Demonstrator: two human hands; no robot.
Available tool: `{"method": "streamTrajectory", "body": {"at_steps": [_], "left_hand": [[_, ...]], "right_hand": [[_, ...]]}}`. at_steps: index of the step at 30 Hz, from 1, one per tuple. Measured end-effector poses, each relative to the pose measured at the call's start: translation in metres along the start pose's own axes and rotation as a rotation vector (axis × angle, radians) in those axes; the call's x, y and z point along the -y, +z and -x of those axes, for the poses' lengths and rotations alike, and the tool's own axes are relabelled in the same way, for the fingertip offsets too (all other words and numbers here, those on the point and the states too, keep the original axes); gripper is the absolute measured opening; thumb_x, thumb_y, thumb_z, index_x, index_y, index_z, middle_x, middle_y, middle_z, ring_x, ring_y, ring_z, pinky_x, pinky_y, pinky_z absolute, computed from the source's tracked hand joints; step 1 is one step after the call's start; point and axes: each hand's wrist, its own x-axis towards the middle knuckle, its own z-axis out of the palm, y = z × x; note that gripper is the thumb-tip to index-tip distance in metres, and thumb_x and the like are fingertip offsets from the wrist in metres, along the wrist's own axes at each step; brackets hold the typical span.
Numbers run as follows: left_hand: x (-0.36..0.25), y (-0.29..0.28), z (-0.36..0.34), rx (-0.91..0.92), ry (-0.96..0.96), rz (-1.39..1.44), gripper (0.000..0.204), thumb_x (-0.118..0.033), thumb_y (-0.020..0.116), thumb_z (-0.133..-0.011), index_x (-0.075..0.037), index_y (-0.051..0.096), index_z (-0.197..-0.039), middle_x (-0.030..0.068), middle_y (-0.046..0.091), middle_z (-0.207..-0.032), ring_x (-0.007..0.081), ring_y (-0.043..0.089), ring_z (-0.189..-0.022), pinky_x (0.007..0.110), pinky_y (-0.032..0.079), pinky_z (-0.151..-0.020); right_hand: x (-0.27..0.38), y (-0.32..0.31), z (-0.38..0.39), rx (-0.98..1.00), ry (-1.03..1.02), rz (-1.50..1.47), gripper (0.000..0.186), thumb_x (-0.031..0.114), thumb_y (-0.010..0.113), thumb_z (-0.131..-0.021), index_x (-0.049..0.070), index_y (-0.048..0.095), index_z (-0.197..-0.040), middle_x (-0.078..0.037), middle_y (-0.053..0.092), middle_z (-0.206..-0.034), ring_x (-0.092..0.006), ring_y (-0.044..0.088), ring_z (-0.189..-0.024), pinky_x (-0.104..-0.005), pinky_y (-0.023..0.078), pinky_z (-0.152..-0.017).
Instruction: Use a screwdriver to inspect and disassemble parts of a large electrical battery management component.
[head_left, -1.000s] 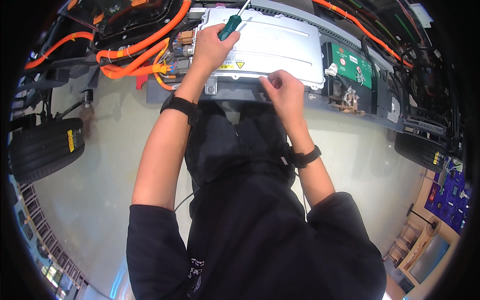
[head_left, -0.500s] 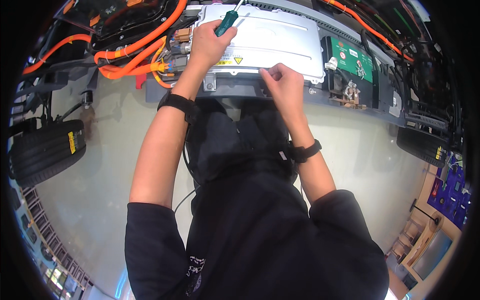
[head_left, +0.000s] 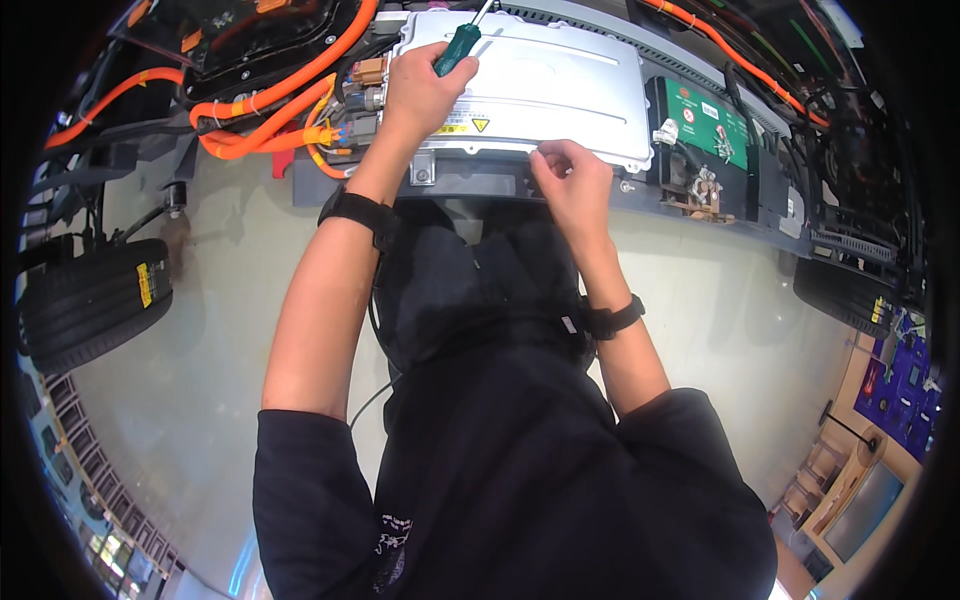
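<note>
A screwdriver [head_left: 459, 50] with a dark green handle is wrapped in the fingers of my left hand [head_left: 418, 92]. Its shaft points up and away to the right, and the tip runs out of the picture. That hand rests over the left end of a flat silver metal box [head_left: 570, 85] with a yellow warning label. At the box's near edge, my right hand [head_left: 577, 185] is closed in a pinch, thumb against curled fingers. Whatever the pinch holds, if anything, is too small to make out. Black bands circle both wrists.
Thick orange cables [head_left: 262, 135] plug into connectors left of the box. To its right sit a green-labelled panel [head_left: 708, 120] and exposed metal terminals [head_left: 706, 188]. Tyres stand at left [head_left: 95, 305] and right [head_left: 845, 290]. A grey frame rail [head_left: 325, 187] runs along the near side.
My right hand has shifted slightly right and toward me along the box's near edge, still pinched. My left hand keeps the screwdriver in nearly the same place.
</note>
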Motion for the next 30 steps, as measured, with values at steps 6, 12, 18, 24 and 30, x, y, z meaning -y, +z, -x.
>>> {"method": "streamTrajectory", "body": {"at_steps": [6, 12, 18, 24, 30], "left_hand": [[0.005, 0.000, 0.001, -0.013, 0.014, -0.011, 0.034, -0.032, 0.065, -0.077, 0.002, 0.064, -0.076, 0.0113, 0.058, -0.055, 0.0222, 0.055, -0.050, 0.034, 0.043, -0.053], [0.003, -0.002, -0.001, 0.005, -0.012, -0.027, 0.033, -0.032, 0.065, -0.079, 0.001, 0.067, -0.079, 0.0089, 0.061, -0.057, 0.0186, 0.060, -0.053, 0.031, 0.046, -0.055], [0.004, -0.001, 0.000, 0.021, -0.024, 0.006, 0.034, -0.032, 0.065, -0.079, 0.001, 0.066, -0.078, 0.0083, 0.060, -0.056, 0.0163, 0.057, -0.051, 0.030, 0.044, -0.053], [0.004, -0.002, -0.002, 0.019, -0.008, -0.012, 0.033, -0.031, 0.066, -0.078, 0.002, 0.065, -0.077, 0.0084, 0.058, -0.055, 0.0170, 0.055, -0.050, 0.031, 0.043, -0.052], [0.004, -0.003, -0.002, 0.023, -0.009, -0.030, 0.033, -0.031, 0.066, -0.078, 0.001, 0.065, -0.078, 0.0082, 0.058, -0.055, 0.0167, 0.055, -0.050, 0.031, 0.043, -0.053]], "right_hand": [[0.014, -0.007, -0.006, 0.146, 0.180, 0.021, 0.016, 0.013, 0.069, -0.079, -0.003, 0.065, -0.079, -0.011, 0.063, -0.061, -0.0222, 0.061, -0.055, -0.0320, 0.048, -0.055], [0.002, 0.000, 0.001, 0.050, 0.096, -0.072, 0.015, 0.012, 0.069, -0.079, -0.002, 0.064, -0.082, -0.012, 0.063, -0.062, -0.0230, 0.061, -0.055, -0.0318, 0.048, -0.056], [0.000, -0.002, 0.001, 0.092, 0.096, -0.063, 0.013, 0.010, 0.067, -0.078, -0.002, 0.064, -0.080, -0.013, 0.062, -0.061, -0.0237, 0.062, -0.056, -0.0322, 0.048, -0.056], [0.005, -0.003, -0.006, 0.134, 0.168, -0.026, 0.016, 0.013, 0.067, -0.078, -0.002, 0.063, -0.079, -0.013, 0.062, -0.061, -0.0273, 0.062, -0.057, -0.0334, 0.049, -0.058], [0.006, -0.012, -0.005, 0.149, 0.154, -0.015, 0.013, 0.013, 0.067, -0.079, 0.000, 0.064, -0.079, -0.015, 0.063, -0.064, -0.0315, 0.062, -0.062, -0.0371, 0.048, -0.060]]}}
